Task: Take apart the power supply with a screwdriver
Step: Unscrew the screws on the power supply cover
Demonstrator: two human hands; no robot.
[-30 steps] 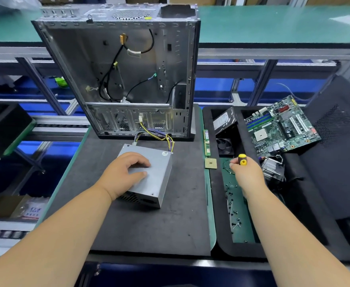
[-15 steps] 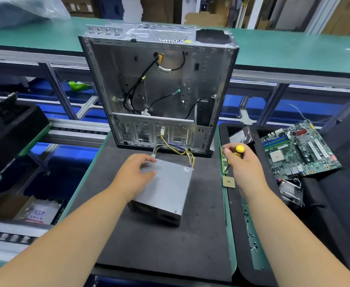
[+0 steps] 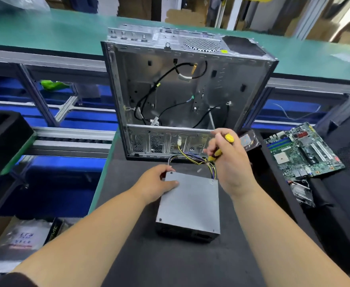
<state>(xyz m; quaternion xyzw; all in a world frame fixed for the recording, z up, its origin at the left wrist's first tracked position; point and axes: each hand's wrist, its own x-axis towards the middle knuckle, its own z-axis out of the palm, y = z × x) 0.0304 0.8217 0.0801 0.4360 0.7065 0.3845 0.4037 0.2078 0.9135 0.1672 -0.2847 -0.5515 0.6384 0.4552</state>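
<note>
The grey power supply (image 3: 190,206) lies flat on the black mat, its yellow and purple wires (image 3: 196,159) running back toward the open case. My left hand (image 3: 155,184) grips its far left corner, fingers curled over the edge and thumb on the lid. My right hand (image 3: 227,162) holds a yellow-handled screwdriver (image 3: 229,138) above the far right corner of the supply, shaft pointing down and left; the tip is hidden among the wires.
An empty metal computer case (image 3: 186,96) stands upright just behind the supply. A motherboard (image 3: 302,150) and a heatsink (image 3: 302,191) lie in the black tray at the right. The mat's left edge (image 3: 99,195) drops to a conveyor and boxes.
My right hand has carried the screwdriver left from the parts tray to above the power supply's far right corner. My left hand has slid to the far left corner. The view has shifted down and closer.
</note>
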